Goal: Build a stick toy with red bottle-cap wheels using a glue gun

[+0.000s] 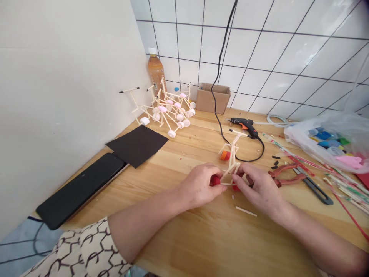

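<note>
Left hand (201,185), right hand (259,188) both pinching stick model (233,154) low, on table (184,238), near glue gun (243,124)! Bottle (155,69) label unreadable; wood top, white tiled wall (190,44) behind.

Glossy white tiles (188,42), dark-lined — a plain white wall (63,77) at left — above a pale wooden tabletop (187,234).

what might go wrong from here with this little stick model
The thin stick model might snap if the left hand or right hand squeezes too hard. The black cord runs behind the model and could snag it. The right hand is near the pliers and utility knife, so a sideways move might knock them.
</note>
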The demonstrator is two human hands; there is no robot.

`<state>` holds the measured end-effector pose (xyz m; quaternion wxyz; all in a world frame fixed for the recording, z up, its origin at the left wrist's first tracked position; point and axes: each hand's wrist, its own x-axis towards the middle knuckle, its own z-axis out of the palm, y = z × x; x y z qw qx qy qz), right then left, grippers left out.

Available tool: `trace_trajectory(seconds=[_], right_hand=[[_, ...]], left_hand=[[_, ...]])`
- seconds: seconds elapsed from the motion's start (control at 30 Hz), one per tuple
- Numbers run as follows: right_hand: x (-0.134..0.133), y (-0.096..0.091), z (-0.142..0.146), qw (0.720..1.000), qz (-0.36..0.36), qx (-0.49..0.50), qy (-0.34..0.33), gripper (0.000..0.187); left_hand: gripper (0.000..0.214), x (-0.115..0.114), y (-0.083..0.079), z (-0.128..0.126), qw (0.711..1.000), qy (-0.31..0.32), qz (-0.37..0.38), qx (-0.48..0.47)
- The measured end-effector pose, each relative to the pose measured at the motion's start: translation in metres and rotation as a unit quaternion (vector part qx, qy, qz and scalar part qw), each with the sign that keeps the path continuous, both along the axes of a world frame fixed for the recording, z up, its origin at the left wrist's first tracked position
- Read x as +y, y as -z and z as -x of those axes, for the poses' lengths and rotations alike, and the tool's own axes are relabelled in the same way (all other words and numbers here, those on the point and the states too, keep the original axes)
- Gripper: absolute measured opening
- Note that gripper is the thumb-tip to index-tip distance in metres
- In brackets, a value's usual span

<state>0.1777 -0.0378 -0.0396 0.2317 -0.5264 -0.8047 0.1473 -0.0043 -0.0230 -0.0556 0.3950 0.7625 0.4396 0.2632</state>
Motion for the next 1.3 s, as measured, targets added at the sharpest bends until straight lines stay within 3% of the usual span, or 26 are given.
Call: trace_trajectory(seconds=[0.6,0.9,1.1,1.3], right_hand=[[0.000,-0.003,-0.005,0.998,0.023,0.052,0.036,0.009],[-0.001,-0.008,-0.003,0.991,0.050,0.112,0.061,0.011],[0.001,-0.006,-0.002,0.987,0.066,0.140,0.041,0.012],[0.003,-0.005,0.000,0.985,0.062,0.158,0.037,0.012]], left_hand=[[0.014,0.000,-0.006,0.001,1.000,0.002,0.009,0.011],[0.024,0.000,-0.008,-0.001,0.999,-0.038,-0.010,0.027],[0.010,0.002,-0.016,-0.006,0.991,-0.067,-0.035,-0.111],[0.012,0.004,-0.021,-0.013,0.976,-0.082,0.045,-0.197]])
